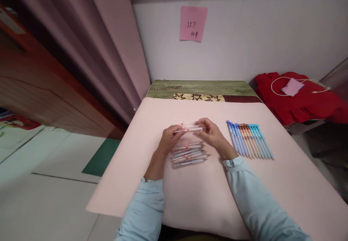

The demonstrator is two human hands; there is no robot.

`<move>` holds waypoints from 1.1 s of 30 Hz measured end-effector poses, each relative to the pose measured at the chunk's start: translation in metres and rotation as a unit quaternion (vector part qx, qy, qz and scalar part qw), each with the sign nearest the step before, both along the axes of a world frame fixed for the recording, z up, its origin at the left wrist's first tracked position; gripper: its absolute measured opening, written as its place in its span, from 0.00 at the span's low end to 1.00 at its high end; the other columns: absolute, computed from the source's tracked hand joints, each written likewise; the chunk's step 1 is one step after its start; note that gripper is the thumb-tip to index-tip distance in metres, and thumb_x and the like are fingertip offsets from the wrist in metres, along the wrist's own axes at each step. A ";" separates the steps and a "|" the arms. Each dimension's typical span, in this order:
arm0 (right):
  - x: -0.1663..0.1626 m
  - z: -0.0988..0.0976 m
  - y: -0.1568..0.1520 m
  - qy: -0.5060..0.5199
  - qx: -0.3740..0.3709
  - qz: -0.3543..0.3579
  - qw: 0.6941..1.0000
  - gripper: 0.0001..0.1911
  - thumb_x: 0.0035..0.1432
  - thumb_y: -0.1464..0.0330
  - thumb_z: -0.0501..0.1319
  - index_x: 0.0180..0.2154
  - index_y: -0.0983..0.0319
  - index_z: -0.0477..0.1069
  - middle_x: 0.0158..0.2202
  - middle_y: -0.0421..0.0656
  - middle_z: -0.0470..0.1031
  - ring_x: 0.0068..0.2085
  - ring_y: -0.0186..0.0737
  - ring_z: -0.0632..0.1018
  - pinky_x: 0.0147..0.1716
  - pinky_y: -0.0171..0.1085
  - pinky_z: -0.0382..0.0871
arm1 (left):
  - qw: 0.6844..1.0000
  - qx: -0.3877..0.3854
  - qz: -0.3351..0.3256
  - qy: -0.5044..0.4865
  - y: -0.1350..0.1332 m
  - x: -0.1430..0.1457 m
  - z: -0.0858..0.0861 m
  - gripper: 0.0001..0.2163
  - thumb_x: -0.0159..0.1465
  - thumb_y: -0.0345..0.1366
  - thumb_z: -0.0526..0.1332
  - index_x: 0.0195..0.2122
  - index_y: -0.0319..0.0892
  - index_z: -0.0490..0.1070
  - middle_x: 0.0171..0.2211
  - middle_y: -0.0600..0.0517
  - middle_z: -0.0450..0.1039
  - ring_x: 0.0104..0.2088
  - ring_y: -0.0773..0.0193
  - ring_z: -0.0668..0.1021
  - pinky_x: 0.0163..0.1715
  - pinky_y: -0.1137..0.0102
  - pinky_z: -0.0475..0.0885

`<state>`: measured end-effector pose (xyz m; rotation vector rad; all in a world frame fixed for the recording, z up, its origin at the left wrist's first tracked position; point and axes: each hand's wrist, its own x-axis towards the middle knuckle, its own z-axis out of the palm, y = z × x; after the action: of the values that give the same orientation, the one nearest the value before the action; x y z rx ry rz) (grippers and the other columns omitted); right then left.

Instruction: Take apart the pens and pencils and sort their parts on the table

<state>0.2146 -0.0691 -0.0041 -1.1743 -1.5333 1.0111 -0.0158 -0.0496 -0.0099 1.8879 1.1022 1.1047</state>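
Note:
Between my two hands, a few white pens with red marks (189, 127) lie sideways above the table. My left hand (170, 138) pinches their left ends with thumb and fingers. At the right ends, my right hand (213, 134) has its thumb and fingers closed on them. Just below my hands, a pile of similar white pens (189, 154) rests on the pale table cover, most of them pointing right. Off to the right of my right hand, a neat row of coloured pens (248, 142) lies side by side, in blue, brown and turquoise groups.
The pale pink cover (130, 168) spreads over a table with a green patterned top (206, 86) at the back. A pink note (193, 23) hangs on the wall. Red cloth (280, 106) with a cord lies at right; a curtain (116, 45) hangs at left.

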 end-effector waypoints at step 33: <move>0.011 -0.002 0.000 -0.136 -0.009 0.019 0.991 0.19 0.62 0.53 0.58 0.31 0.61 0.74 0.21 0.38 0.67 0.25 0.35 0.67 0.25 0.33 0.58 | 1.000 0.011 -0.002 0.016 0.001 -0.005 -0.003 0.08 0.63 0.41 0.64 0.37 0.43 0.79 0.38 0.49 0.80 0.39 0.61 0.79 0.40 0.67 0.74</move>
<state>0.2256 -0.0688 -0.0062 -1.3436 -1.7665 0.9202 -0.0205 -0.0485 -0.0130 1.9303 1.1087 1.0924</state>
